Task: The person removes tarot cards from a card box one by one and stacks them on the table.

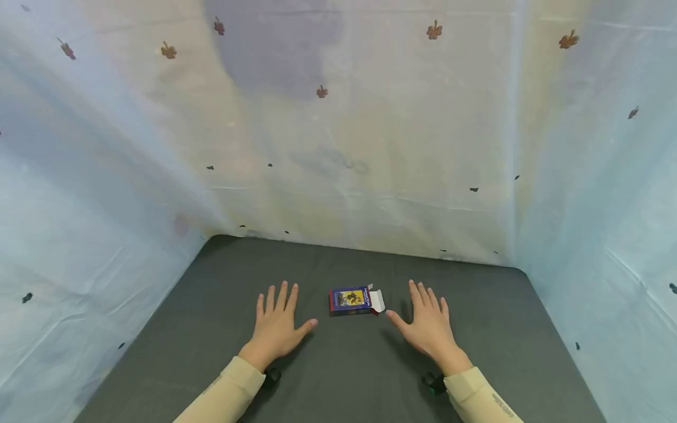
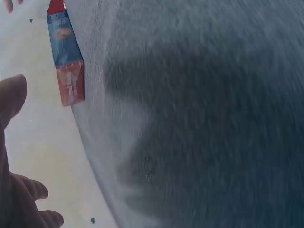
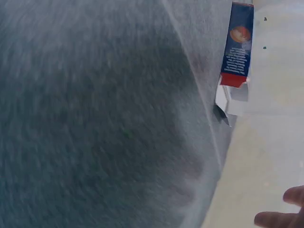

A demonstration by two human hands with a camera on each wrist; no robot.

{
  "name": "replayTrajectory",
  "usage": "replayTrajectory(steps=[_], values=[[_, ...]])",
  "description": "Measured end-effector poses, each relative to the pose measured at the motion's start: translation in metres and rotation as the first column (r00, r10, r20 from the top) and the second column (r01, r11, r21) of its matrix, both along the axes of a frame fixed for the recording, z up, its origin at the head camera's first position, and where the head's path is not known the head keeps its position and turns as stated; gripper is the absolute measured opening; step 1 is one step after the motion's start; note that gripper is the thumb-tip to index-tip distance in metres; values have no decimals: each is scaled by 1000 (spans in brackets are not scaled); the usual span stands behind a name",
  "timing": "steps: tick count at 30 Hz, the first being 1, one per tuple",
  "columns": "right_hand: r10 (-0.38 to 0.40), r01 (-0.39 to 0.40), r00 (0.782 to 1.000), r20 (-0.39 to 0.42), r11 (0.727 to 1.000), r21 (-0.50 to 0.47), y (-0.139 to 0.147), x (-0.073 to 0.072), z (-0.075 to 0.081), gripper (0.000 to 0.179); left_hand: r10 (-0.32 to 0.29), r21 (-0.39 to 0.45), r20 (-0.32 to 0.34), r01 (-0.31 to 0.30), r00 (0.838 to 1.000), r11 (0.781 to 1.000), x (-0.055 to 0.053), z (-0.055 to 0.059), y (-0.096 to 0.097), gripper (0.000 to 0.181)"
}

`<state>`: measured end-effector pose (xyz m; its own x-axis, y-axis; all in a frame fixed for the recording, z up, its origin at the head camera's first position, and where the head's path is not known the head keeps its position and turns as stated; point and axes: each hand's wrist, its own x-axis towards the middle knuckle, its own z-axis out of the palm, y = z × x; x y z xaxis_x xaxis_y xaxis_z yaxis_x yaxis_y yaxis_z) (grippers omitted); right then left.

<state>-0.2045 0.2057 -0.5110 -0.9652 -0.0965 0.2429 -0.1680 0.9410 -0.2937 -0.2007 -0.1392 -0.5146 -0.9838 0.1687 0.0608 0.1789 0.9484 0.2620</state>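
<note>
two empty hands here, left hand [image 1: 277,330] and right hand [image 1: 429,329] both spread wide, cardboard box [image 1: 350,299] between them on the dark tabletop [image 1: 338,370], probably light, stiffish but crushable, so i'd pinch its long sides, minding the open flap [image 1: 377,301] poking toward the right hand, patterned curtain [image 1: 370,141] beyond.

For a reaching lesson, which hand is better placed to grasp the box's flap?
Probably the right hand: its thumb appears near the flap, on that side of the box; the left hand is on the opposite side.
</note>
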Motion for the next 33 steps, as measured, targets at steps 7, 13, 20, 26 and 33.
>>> replayTrajectory(steps=[7, 13, 20, 26, 33], values=[[26, -23, 1000, 12, 983, -181, -7, -9, -7, 90, -39, 105, 40, 35, 998, 994, -9, -9, 10, 105], [32, -1, 996, 78, 929, -370, -18, -16, -12, 87, -80, 254, 41, 67, 996, 965, -20, -20, 16, 114], [55, 22, 993, 108, 796, -605, -33, -26, -23, 76, -105, 478, 102, 44, 989, 877, -31, -31, 27, 112], [106, 6, 988, 113, 701, -713, -40, -34, -29, 67, -190, 642, 174, 35, 966, 766, -48, -37, 28, 102], [164, 61, 962, 220, 656, -753, -33, -44, -38, 63, -309, 773, 279, -22, 909, 634, -71, -40, 21, 80]])
